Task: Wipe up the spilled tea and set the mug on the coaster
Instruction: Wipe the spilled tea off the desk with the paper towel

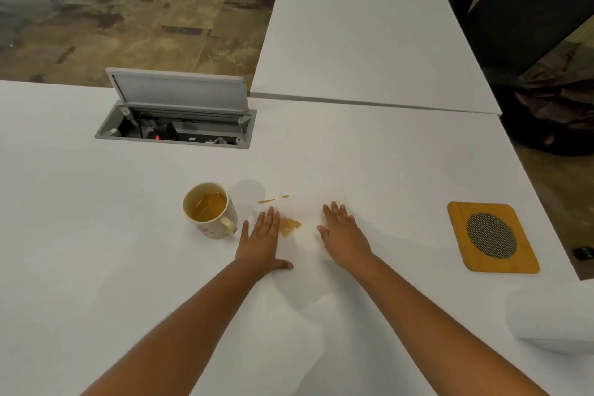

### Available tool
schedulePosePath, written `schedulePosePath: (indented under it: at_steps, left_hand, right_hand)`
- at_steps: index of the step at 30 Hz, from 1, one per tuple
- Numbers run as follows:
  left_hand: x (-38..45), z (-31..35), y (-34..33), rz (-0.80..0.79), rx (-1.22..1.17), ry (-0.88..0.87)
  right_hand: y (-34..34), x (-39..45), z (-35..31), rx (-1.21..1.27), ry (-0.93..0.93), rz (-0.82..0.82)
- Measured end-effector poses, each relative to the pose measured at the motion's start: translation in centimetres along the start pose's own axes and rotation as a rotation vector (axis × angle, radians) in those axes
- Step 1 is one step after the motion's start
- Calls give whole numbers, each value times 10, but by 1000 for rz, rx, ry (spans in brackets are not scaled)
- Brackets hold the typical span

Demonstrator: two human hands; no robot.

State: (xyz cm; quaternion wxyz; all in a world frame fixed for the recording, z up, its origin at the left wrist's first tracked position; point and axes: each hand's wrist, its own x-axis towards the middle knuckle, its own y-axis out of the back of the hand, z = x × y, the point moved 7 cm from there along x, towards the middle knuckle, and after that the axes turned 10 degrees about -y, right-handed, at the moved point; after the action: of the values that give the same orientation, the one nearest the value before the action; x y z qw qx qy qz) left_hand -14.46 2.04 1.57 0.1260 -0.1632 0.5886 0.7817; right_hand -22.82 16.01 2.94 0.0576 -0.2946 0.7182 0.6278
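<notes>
A cream mug (210, 210) with tea in it stands upright on the white table, handle toward me. Right of it a white paper towel (305, 219) lies spread flat over the spilled tea, and a brown stain (289, 226) shows through it. A thin streak of tea (271, 200) lies just past the towel's far edge. My left hand (262, 239) and my right hand (342, 233) both press flat on the towel, fingers spread, one on each side of the stain. The yellow coaster (491, 236) with a dark mesh circle lies far to the right, near the table's edge.
An open grey cable box (176, 120) is sunk in the table behind the mug. A white paper towel roll (553, 320) lies at the near right. A second white table (369, 42) adjoins at the back. The table's right edge runs just past the coaster, with a black chair beyond.
</notes>
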Motion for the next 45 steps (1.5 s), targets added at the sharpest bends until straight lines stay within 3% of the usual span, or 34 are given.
schedulePosePath:
  at_steps: [5,31,38,45]
  left_hand:
    - [15,2,-3,-105,31,-43]
    - [5,-3,-9,-37,71,-25]
    - [7,2,6,104,12,-59]
    - [3,-16,-2,-6,20,-4]
  right_hand:
    - [-12,11,-38,-142,174,-11]
    - [-29,9,-26,-144,184,-160]
    - [3,20,-22,-210,112,-15]
    - [-10,16,3,-221,101,-155]
